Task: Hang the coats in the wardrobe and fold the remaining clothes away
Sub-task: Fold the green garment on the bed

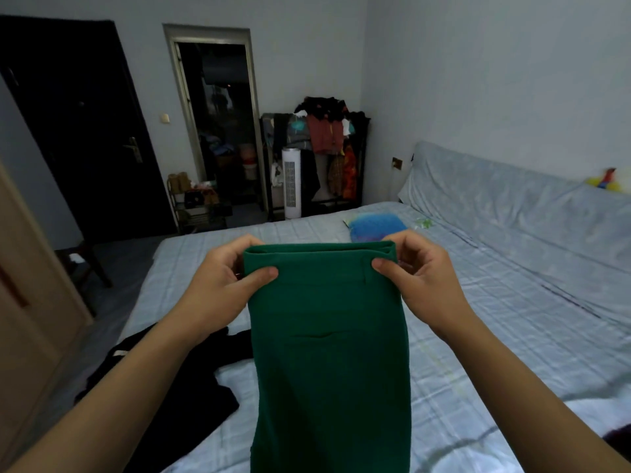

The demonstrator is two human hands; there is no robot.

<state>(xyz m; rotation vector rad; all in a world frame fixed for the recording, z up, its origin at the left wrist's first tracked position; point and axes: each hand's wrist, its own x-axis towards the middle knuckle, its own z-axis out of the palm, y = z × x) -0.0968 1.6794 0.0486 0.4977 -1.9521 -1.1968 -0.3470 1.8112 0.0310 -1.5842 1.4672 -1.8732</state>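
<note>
I am holding up green trousers (329, 336) over the bed (495, 319), my left hand (222, 281) and right hand (415, 274) each pinching a top corner. A black garment (177, 397) is lying at left.

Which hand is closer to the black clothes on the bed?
Left. The left hand pinches the green garment just above the black clothes; the right hand pinches the garment's far corner, across from them.
</note>
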